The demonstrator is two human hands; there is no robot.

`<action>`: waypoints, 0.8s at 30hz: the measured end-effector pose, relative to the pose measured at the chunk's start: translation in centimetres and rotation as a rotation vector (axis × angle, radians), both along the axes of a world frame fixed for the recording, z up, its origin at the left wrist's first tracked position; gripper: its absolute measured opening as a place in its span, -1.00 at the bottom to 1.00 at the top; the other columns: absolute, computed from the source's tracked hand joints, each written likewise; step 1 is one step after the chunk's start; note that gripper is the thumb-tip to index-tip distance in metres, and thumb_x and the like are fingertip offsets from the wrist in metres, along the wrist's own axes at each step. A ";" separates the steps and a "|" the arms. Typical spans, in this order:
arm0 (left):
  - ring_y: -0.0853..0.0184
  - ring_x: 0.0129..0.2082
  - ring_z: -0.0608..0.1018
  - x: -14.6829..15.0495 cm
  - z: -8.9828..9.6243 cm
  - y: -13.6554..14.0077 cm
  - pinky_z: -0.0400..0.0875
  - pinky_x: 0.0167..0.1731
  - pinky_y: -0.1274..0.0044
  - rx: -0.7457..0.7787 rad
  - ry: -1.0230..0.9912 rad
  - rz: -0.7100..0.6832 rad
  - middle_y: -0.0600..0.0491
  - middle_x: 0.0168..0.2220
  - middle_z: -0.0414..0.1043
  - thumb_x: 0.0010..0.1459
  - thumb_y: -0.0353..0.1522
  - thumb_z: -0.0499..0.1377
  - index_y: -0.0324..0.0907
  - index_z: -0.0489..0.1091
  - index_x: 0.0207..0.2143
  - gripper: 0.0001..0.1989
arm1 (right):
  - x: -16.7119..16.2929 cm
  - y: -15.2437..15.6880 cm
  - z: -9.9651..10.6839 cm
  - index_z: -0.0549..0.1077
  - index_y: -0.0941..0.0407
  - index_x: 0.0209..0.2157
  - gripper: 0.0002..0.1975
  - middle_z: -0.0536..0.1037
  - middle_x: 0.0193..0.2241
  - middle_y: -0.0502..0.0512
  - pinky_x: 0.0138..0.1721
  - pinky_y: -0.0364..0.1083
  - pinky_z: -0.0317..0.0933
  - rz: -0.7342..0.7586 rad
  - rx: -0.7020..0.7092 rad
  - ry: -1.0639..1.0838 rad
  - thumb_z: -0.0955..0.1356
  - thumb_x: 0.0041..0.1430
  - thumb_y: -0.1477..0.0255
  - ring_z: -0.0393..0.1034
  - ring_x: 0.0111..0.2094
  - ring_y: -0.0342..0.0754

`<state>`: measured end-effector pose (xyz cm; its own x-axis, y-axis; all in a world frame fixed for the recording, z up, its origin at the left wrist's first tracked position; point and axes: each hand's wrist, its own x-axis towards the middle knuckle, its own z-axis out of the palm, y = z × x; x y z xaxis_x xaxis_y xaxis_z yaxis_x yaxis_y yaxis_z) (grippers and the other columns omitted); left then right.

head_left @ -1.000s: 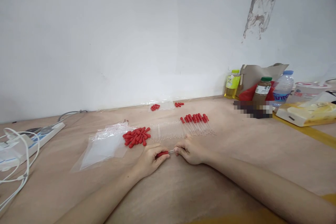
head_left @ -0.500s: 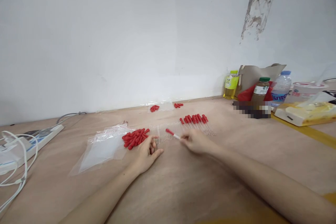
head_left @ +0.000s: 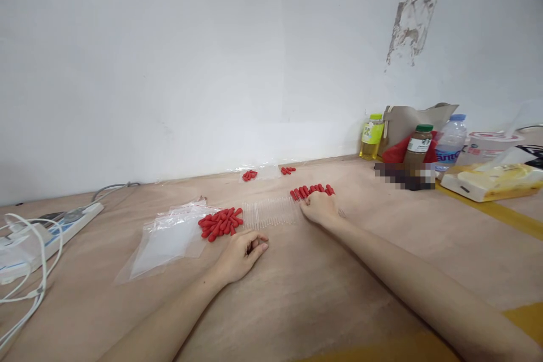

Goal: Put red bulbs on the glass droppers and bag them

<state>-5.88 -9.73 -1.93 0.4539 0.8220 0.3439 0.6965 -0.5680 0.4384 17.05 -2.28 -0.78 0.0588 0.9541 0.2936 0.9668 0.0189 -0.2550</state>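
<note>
The right hand lies over the row of droppers, its fingers bent down among them; the knuckles hide the tips, so whether they pinch a dropper cannot be told. The droppers lie side by side on the surface, red ends toward the wall, long axes running toward the person and leaning rightward at the near end.

Just left of the right fingers is the row of bare tubes, also pointing at the wall. The right hand is nearer their right end, while the left hand is closer to their left end, on the near side. The left fingers are loosely curled, with a gap to the thumb and nothing visible in them. The loose bulbs are heaped right beyond that hand; whether it touches the closest one is unclear.

Clear bags lie flat and overlapping left of the heap, with no contents visible. By the wall, two small groups of bulbs lie in or on clear plastic; which, cannot be told. A yellow-capped bottle at the right holds yellow liquid.
</note>
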 end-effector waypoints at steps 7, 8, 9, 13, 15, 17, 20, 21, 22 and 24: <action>0.40 -0.55 0.34 0.0 0.0 0.0 0.18 -0.52 0.60 0.003 -0.004 0.000 0.11 -0.56 0.29 0.10 -0.31 0.03 -0.17 0.39 -0.32 -0.81 | 0.0 0.5 -0.7 0.45 0.17 -0.52 -0.58 0.50 -0.47 0.24 -0.12 0.04 -0.10 0.004 -0.004 -0.008 0.16 0.06 0.16 0.34 -0.31 0.06; 0.40 -0.55 0.34 0.0 0.0 0.0 0.18 -0.52 0.60 0.003 -0.003 0.002 0.11 -0.56 0.29 0.10 -0.31 0.03 -0.17 0.39 -0.32 -0.81 | 0.0 0.5 -0.7 0.45 0.16 -0.52 -0.56 0.50 -0.47 0.24 -0.11 0.05 -0.11 0.007 0.003 -0.011 0.15 0.06 0.14 0.34 -0.30 0.06; 0.40 -0.55 0.34 0.1 0.0 0.0 0.18 -0.52 0.60 0.000 0.001 0.003 0.11 -0.56 0.30 0.10 -0.30 0.03 -0.17 0.39 -0.31 -0.81 | 0.1 0.5 -0.7 0.45 0.16 -0.52 -0.55 0.50 -0.47 0.23 -0.10 0.05 -0.12 0.008 0.007 -0.015 0.15 0.05 0.12 0.33 -0.30 0.06; 0.42 -0.55 0.34 0.1 0.1 -0.1 0.18 -0.52 0.61 -0.013 0.006 0.009 0.12 -0.55 0.30 0.11 -0.31 0.02 -0.18 0.38 -0.31 -0.81 | 0.3 0.1 -0.1 0.43 0.14 -0.55 -0.60 0.49 -0.49 0.12 -0.10 0.03 -0.15 0.024 0.034 0.014 0.16 0.05 0.15 0.34 -0.37 -0.03; 0.42 -0.55 0.34 0.0 0.1 -0.1 0.18 -0.52 0.61 -0.009 0.006 0.009 0.12 -0.55 0.29 0.11 -0.32 0.02 -0.18 0.38 -0.31 -0.81 | 0.2 -0.1 0.4 0.43 0.12 -0.55 -0.65 0.49 -0.49 0.07 -0.11 0.01 -0.15 0.063 0.039 0.049 0.17 0.06 0.21 0.33 -0.38 -0.06; 0.42 -0.54 0.34 0.0 0.0 0.0 0.18 -0.51 0.61 -0.003 0.010 0.006 0.12 -0.55 0.29 0.11 -0.32 0.02 -0.18 0.38 -0.31 -0.82 | -0.3 -0.2 1.0 0.44 0.10 -0.55 -0.69 0.49 -0.48 0.07 -0.15 0.01 -0.13 0.096 0.005 0.049 0.18 0.05 0.25 0.33 -0.37 -0.05; 0.42 -0.55 0.34 0.1 0.0 -0.1 0.18 -0.51 0.61 -0.001 0.010 0.003 0.12 -0.55 0.29 0.11 -0.32 0.02 -0.18 0.38 -0.31 -0.81 | -1.3 0.1 1.7 0.46 0.13 -0.49 -0.75 0.50 -0.44 0.15 -0.19 0.01 -0.11 0.092 -0.085 -0.044 0.20 0.03 0.33 0.34 -0.32 0.01; 0.42 -0.55 0.34 0.1 0.0 -0.1 0.18 -0.51 0.61 -0.001 0.008 0.002 0.12 -0.55 0.29 0.11 -0.32 0.02 -0.18 0.38 -0.31 -0.82 | -1.7 0.3 1.8 0.46 0.14 -0.45 -0.77 0.50 -0.41 0.19 -0.20 0.02 -0.11 0.081 -0.121 -0.077 0.21 0.02 0.37 0.34 -0.30 0.02; 0.42 -0.55 0.33 0.1 0.1 -0.1 0.18 -0.51 0.61 -0.001 0.010 0.001 0.12 -0.55 0.29 0.11 -0.32 0.02 -0.18 0.38 -0.31 -0.82 | -2.1 0.6 1.9 0.46 0.16 -0.42 -0.80 0.49 -0.39 0.22 -0.20 0.02 -0.10 0.071 -0.158 -0.102 0.23 0.00 0.41 0.34 -0.29 0.04; 0.42 -0.55 0.34 0.1 0.1 -0.1 0.17 -0.51 0.61 0.003 0.016 -0.002 0.12 -0.55 0.30 0.11 -0.33 0.02 -0.18 0.37 -0.31 -0.82 | -2.9 1.2 2.1 0.46 0.18 -0.37 -0.82 0.49 -0.36 0.25 -0.21 0.03 -0.08 0.055 -0.225 -0.129 0.29 -0.08 0.47 0.35 -0.28 0.06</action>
